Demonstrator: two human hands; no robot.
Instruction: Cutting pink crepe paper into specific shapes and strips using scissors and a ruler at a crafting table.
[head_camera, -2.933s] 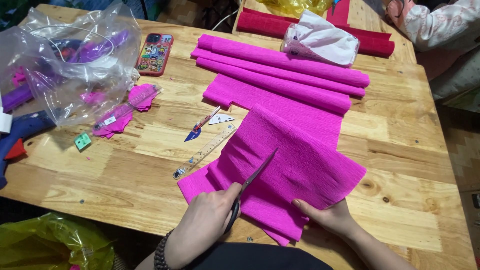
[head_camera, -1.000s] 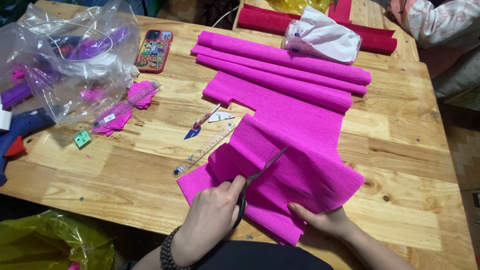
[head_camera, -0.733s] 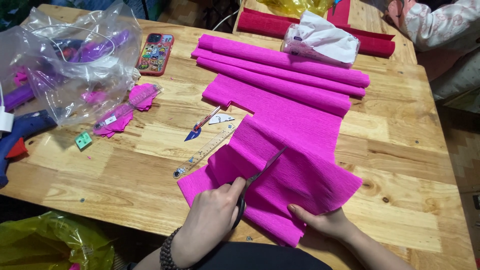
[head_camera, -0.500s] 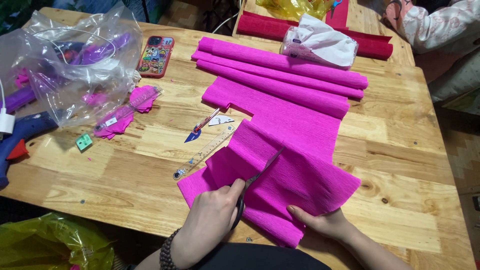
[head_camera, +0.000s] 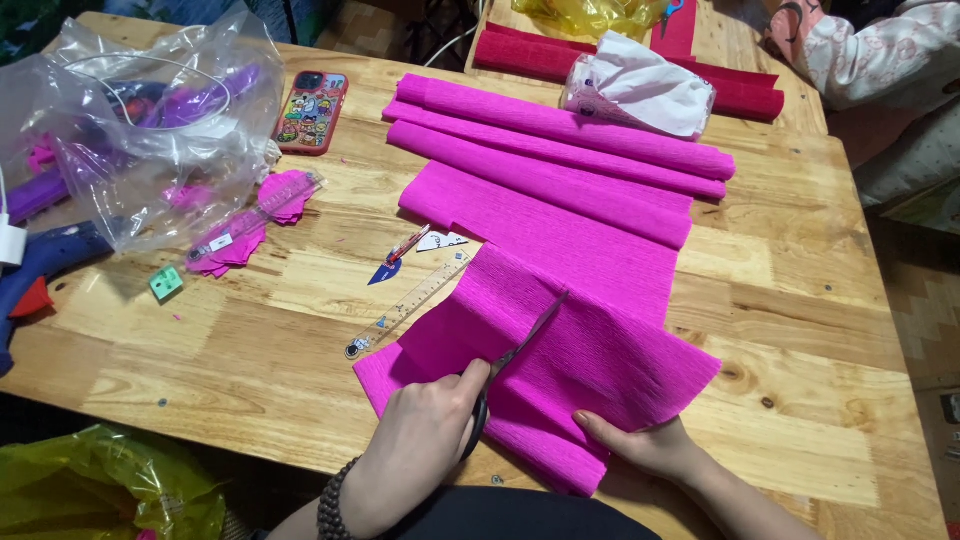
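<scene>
Left hand (head_camera: 425, 440) closed around the handles of black scissors (head_camera: 510, 365), thumb on top, blades slightly parted and angled far-right across a folded sheet of magenta crepe paper (head_camera: 560, 360). Right hand (head_camera: 645, 447) pinching the near right edge of the same fold, thumb on top, fingers tucked underneath and out of sight. Paper lying at the near middle of the wooden table (head_camera: 790, 300), its near corner close to the table's near edge, its far part running up into a flat stretch and then three magenta rolls (head_camera: 560, 135) across the far middle.

Just left of the fold: a clear ruler (head_camera: 408, 305) lying diagonally, its near end touching the paper's left edge, and a small blue-and-red craft knife (head_camera: 395, 258) beyond it. Bare wood open on the near left, between ruler and table edge, and wide on the right of the fold out to the right edge. Farther left: a clear plastic bag (head_camera: 150, 120) of purple items, pink paper scraps (head_camera: 245, 225), a phone (head_camera: 311, 98) in a patterned case, a blue glue gun (head_camera: 45, 265) at the left edge. At the far edge, red rolls (head_camera: 745, 95) and a tissue pack (head_camera: 640, 90).
</scene>
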